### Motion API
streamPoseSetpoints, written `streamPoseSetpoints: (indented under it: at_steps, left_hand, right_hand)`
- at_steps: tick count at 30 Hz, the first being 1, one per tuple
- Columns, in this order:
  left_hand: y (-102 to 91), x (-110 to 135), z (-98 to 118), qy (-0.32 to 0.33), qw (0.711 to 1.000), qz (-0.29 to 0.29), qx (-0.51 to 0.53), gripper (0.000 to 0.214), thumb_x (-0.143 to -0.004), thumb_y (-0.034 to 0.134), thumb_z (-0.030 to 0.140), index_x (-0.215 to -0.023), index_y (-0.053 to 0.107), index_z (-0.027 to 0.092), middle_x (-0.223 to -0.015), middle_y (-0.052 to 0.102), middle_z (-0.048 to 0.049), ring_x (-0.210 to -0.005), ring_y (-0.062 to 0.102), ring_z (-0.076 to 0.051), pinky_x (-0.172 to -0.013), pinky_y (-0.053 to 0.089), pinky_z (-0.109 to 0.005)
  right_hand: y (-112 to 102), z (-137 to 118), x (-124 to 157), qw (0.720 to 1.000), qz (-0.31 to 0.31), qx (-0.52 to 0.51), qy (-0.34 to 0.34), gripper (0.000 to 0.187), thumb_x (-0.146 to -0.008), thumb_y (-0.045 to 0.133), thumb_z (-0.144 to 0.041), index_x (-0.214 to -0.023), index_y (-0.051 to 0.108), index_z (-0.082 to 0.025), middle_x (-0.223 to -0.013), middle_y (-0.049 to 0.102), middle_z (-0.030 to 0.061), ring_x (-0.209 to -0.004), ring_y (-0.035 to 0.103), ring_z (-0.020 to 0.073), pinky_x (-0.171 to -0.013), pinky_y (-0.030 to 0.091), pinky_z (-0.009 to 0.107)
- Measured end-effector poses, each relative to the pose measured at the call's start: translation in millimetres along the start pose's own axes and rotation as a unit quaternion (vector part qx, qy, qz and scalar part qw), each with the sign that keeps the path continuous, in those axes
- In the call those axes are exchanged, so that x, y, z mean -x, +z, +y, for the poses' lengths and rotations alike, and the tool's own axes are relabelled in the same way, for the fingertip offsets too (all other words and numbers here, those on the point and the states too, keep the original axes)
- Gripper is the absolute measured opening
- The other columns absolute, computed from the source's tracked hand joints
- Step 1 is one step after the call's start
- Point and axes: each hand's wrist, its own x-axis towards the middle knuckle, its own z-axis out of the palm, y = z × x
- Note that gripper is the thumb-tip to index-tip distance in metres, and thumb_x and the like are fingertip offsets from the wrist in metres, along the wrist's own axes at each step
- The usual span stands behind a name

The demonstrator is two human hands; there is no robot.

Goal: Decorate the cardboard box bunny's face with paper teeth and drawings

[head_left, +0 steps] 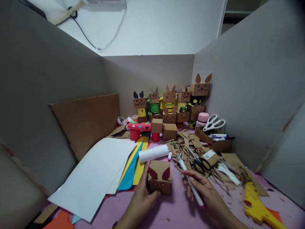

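Observation:
My left hand [140,198] grips a small cardboard box [160,176] with two dark red ear shapes and small drawn marks on its front, resting on the pink table [176,210]. My right hand [207,194] holds a white marker with a pink end [192,186], its tip pointing up and left, just right of the box. A marker cap [170,156] lies behind the box.
Sheets of white paper [95,175] and coloured paper [133,163] lie at left, with a white roll [153,153]. Black scissors [200,162] sit on cardboard scraps [190,146]. Cardboard box figures [170,101] line the back. A yellow glue gun [258,208] is at right; white scissors [213,122] stand in a box.

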Motion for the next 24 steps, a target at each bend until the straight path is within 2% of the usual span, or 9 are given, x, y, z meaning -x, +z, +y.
streamPoseSetpoints:
  at_steps: [2, 4, 6, 9, 11, 15, 18, 21, 24]
  left_hand:
    - [2.3, 1.6, 6.1, -0.001, 1.000, 0.009, 0.010, 0.094, -0.064, 0.073, 0.010, -0.147, 0.030, 0.022, -0.145, 0.044, -0.0156, -0.139, 0.032, -0.035, -0.116, 0.020, -0.049]
    - [3.8, 3.9, 7.7, -0.003, 0.999, 0.017, 0.036, 0.094, -0.063, 0.078, 0.014, -0.144, 0.032, 0.023, -0.143, 0.046, -0.0170, -0.136, 0.037, -0.038, -0.113, 0.026, -0.050]
    - [5.0, 6.9, 5.8, -0.009, 0.996, 0.018, 0.087, 0.094, -0.063, 0.082, 0.024, -0.142, 0.031, 0.023, -0.141, 0.047, -0.0183, -0.131, 0.044, -0.039, -0.109, 0.032, -0.053]
    - [9.0, 13.2, 2.5, -0.029, 0.985, 0.001, 0.170, 0.096, -0.063, 0.084, 0.037, -0.141, 0.029, 0.022, -0.139, 0.049, -0.0196, -0.124, 0.051, -0.040, -0.102, 0.039, -0.053]
    - [13.9, 18.5, 2.8, -0.045, 0.978, -0.020, 0.202, 0.096, -0.063, 0.084, 0.039, -0.141, 0.029, 0.022, -0.138, 0.051, -0.0190, -0.123, 0.052, -0.039, -0.102, 0.041, -0.051]
    - [23.2, 27.2, 6.2, -0.070, 0.964, -0.072, 0.248, 0.095, -0.063, 0.086, 0.040, -0.140, 0.033, 0.025, -0.139, 0.052, -0.0163, -0.127, 0.048, -0.039, -0.102, 0.040, -0.051]
    - [26.0, 29.4, 5.7, -0.089, 0.947, -0.102, 0.290, 0.102, -0.062, 0.087, 0.041, -0.144, 0.029, 0.030, -0.144, 0.046, -0.0151, -0.133, 0.042, -0.039, -0.107, 0.034, -0.053]
    - [27.1, 29.1, 3.3, -0.082, 0.934, -0.134, 0.320, 0.113, -0.057, 0.089, 0.043, -0.147, 0.022, 0.033, -0.152, 0.036, -0.0132, -0.139, 0.031, -0.039, -0.112, 0.026, -0.052]
    - [28.6, 28.3, 2.1, -0.066, 0.930, -0.170, 0.320, 0.121, -0.056, 0.090, 0.041, -0.150, 0.013, 0.033, -0.155, 0.029, -0.0137, -0.142, 0.023, -0.041, -0.112, 0.023, -0.055]
  right_hand:
    - [-0.2, -1.9, 2.0, 0.999, -0.024, -0.033, -0.005, 0.038, -0.071, 0.078, -0.047, -0.097, 0.072, -0.021, -0.076, 0.072, 0.0032, -0.057, 0.065, 0.0131, -0.051, 0.046, 0.022]
    - [-4.4, -2.8, 2.7, 0.998, -0.035, -0.050, -0.026, 0.036, -0.079, 0.070, -0.046, -0.107, 0.068, -0.023, -0.094, 0.075, 0.0071, -0.077, 0.070, 0.0191, -0.061, 0.052, 0.026]
    - [-10.3, -2.4, 2.8, 0.997, -0.027, -0.022, -0.066, 0.037, -0.078, 0.072, -0.043, -0.111, 0.062, -0.028, -0.107, 0.074, 0.0060, -0.091, 0.070, 0.0213, -0.070, 0.054, 0.028]
    - [-14.1, 0.8, 5.4, 0.985, 0.017, 0.092, -0.143, 0.036, -0.075, 0.077, -0.039, -0.103, 0.056, -0.032, -0.103, 0.074, 0.0007, -0.091, 0.069, 0.0177, -0.076, 0.052, 0.026]
    - [-9.6, 4.3, 10.8, 0.973, 0.034, 0.154, -0.168, 0.032, -0.077, 0.075, -0.042, -0.098, 0.053, -0.032, -0.104, 0.072, 0.0011, -0.096, 0.067, 0.0178, -0.083, 0.050, 0.028]
    - [13.0, 10.9, 27.1, 0.978, 0.020, 0.126, -0.164, 0.056, -0.070, 0.073, -0.057, -0.111, 0.044, -0.032, -0.128, 0.061, 0.0082, -0.119, 0.058, 0.0274, -0.095, 0.047, 0.039]
    - [29.8, 9.1, 37.7, 0.984, 0.029, 0.116, -0.133, 0.058, -0.070, 0.071, -0.060, -0.110, 0.040, -0.032, -0.127, 0.061, 0.0106, -0.107, 0.066, 0.0280, -0.082, 0.054, 0.037]
    - [38.7, 1.8, 43.0, 0.984, 0.075, 0.119, -0.114, 0.056, -0.069, 0.073, -0.059, -0.107, 0.042, -0.033, -0.109, 0.069, 0.0068, -0.090, 0.071, 0.0245, -0.074, 0.056, 0.033]
    - [40.3, -1.5, 42.4, 0.979, 0.113, 0.120, -0.117, 0.056, -0.066, 0.075, -0.058, -0.106, 0.045, -0.033, -0.090, 0.072, 0.0023, -0.087, 0.070, 0.0235, -0.075, 0.056, 0.031]
